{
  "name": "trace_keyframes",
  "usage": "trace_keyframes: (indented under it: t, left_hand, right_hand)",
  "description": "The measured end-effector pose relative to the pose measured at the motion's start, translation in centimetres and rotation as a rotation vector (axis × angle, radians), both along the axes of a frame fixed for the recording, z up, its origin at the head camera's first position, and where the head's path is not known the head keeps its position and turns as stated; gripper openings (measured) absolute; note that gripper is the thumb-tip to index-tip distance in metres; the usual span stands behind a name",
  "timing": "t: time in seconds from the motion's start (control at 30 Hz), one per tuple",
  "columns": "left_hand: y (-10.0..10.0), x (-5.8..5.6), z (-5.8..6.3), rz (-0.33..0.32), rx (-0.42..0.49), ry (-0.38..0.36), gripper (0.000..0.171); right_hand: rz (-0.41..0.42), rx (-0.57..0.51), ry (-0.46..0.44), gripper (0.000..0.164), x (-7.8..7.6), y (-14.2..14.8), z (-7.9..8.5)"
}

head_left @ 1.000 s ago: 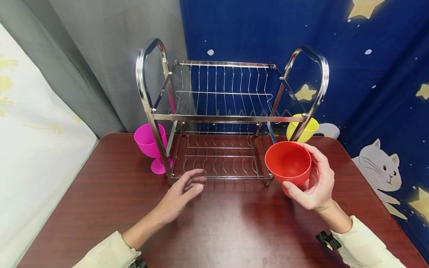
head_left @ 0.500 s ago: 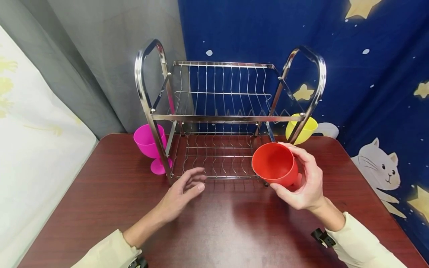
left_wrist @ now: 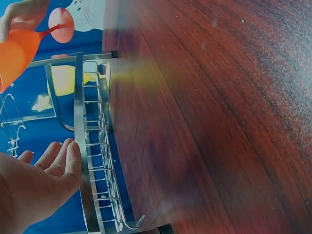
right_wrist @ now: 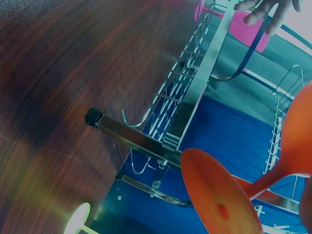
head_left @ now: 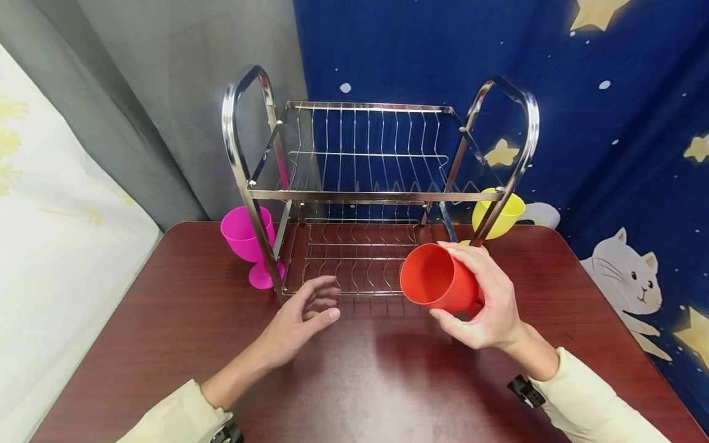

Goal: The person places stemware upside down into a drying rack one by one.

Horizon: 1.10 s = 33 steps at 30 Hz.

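Right hand [head_left: 490,303], pinching the red cup [head_left: 440,280], has tipped it leftward before the rack [head_left: 376,196], nearer the loose-fingered left hand [head_left: 296,325].

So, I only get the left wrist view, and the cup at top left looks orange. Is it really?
Observer: In the head view, the held cup looks red.
Visitor: Besides that and the yellow cup, are there any more?
Observer: Yes, a pink cup stands by the rack, on the person's left.
Visitor: And can you see into the held cup?
Observer: Yes, its mouth shows in the head view, and I see nothing inside.
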<state>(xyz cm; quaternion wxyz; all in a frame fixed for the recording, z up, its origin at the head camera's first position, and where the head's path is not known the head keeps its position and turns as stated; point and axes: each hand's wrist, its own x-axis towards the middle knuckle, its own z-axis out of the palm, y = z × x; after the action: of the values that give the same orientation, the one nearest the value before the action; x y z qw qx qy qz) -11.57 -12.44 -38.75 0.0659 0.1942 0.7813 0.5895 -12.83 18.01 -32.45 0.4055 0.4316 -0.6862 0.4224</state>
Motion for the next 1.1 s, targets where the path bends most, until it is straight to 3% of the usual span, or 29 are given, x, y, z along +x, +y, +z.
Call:
trace_keyframes:
  t: [0.33, 0.63, 1.1]
  left_hand:
    - [0.0, -0.2, 0.2, -0.016, 0.001, 0.028, 0.06]
    - [0.1, -0.2, 0.5, -0.019, -0.016, 0.041, 0.062]
    - [0.4, -0.4, 0.6, -0.013, -0.044, 0.031, 0.065]
  right_hand:
    - [-0.045, 0.138, 0.001, 0.072, -1.4, 0.7, -2.1]
    - [-0.09, 0.246, 0.03, 0.067, -1.8, 0.0, -2.5]
    - [-0.144, 0.377, -0.019, 0.065, -1.6, -1.0, -2.7]
